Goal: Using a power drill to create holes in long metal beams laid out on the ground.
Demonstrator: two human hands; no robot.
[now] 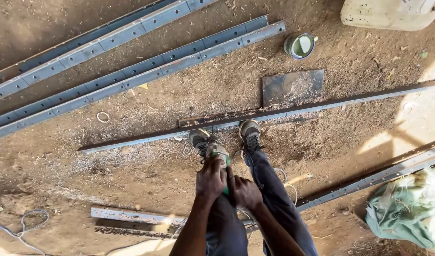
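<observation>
Grinder [220, 159] gripped between left hand [210, 179] and right hand [244, 191].

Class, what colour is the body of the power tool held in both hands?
Green, on the power tool, showing between the hands in the head view.

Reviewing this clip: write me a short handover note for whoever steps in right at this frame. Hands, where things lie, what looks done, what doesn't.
Left hand: shut on the green power tool, held low in front of the knees.
Right hand: shut on the same tool, from the right.
Both shoes stand on the long steel bar that lies across the dirt; the tool's head is just short of it.
Metal shavings are scattered along the bar by the shoes, so some work there looks done; the bar is not parted anywhere in view.
Nearby: a dark plate behind the bar, perforated rails upper left, a small tin.
</observation>
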